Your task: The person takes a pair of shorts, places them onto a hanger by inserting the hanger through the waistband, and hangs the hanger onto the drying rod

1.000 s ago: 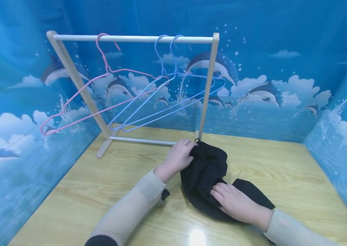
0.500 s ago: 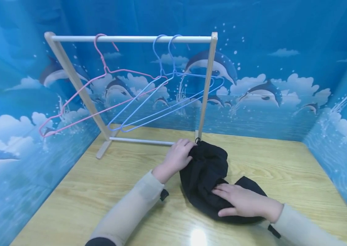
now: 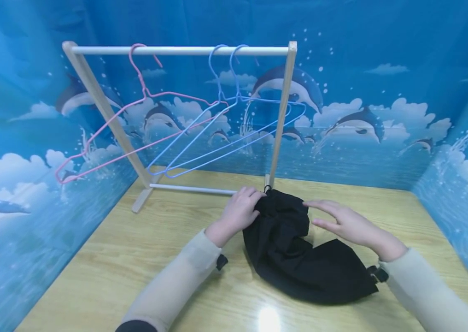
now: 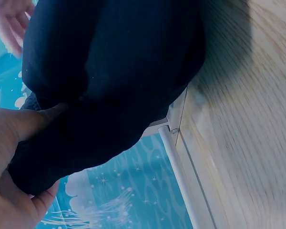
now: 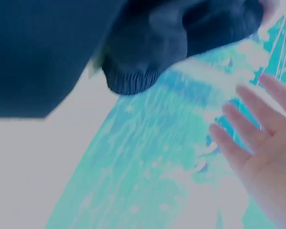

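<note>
A black cloth garment (image 3: pixel 312 272), with a gathered, ribbed edge (image 5: pixel 133 82), lies bunched and curved on the table; its exact kind cannot be told. My left hand (image 3: pixel 240 210) grips its upper end, thumb on one side and fingers on the other, as the left wrist view shows. A small dark loop (image 3: pixel 267 187) sticks up beside that grip. My right hand (image 3: pixel 348 223) is over the table at the garment's right, fingers extended and spread, holding nothing. Its fingertips are by the garment's upper right edge; whether they touch is unclear in the head view.
Behind stands a wooden rack with a white rail (image 3: pixel 184 50). A pink hanger (image 3: pixel 143 87) and two blue hangers (image 3: pixel 238 99) hang from it. The rack's right post (image 3: pixel 280 124) rises just behind the garment. Blue dolphin-print curtains (image 3: pixel 383 92) enclose the wooden table (image 3: pixel 167 258).
My right hand has let go of the garment's lower part and moved up and right, its fingers straightening. The lower part has spread out rightward. My left hand keeps its grip.
</note>
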Demonstrator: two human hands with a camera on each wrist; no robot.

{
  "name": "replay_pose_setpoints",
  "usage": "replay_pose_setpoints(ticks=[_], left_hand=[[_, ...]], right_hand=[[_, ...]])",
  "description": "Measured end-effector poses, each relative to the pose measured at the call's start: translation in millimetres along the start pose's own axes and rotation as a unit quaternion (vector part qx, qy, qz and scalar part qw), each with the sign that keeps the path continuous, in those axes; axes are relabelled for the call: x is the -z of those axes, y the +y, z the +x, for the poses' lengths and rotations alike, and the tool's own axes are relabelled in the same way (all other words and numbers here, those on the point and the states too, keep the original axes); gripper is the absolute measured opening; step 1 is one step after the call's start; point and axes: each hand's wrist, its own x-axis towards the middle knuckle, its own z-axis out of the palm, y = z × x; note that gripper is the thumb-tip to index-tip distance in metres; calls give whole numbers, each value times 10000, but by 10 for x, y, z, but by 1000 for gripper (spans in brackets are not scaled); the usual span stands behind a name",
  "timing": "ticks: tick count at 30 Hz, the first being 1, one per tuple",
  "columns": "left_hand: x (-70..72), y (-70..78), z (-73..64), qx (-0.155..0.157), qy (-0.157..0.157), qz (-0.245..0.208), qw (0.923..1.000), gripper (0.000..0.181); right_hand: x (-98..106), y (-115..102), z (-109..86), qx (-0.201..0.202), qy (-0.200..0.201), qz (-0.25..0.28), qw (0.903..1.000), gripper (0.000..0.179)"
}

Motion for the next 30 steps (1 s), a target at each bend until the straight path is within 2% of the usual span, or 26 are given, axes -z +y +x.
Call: replay_pose_setpoints(ticks=[2,6,14,18,22,25,30], left_hand=[[8,-4,3,-4,-2,1,10000,38],[13,-15,4,-56,6,47,10000,37],[-7,-19,-8,-122,27,96,9999,38],[-37,-2,-30,-153,0,96,9998,38],[-59,10,-46,-135,14,75,9999,39],[-54,15,-45,-116,7,110,9999,39],[-19,16,-29,-132,5,172,9998,38]], right_hand=[[58,86,75,-188,-5,203,9996,63],[98,248,230,-554,-301,489,9968,82],[30,503,495,-1026,-610,933,9885,90],[-44,606,613,-1103,-812,1024,9853,91],[-96,690,733,-1066,-1182,993,9822,96],[-108,740,818,-1064,-1437,993,9789,100],[-118,805,943,-982,-1621,952,9772,100]])
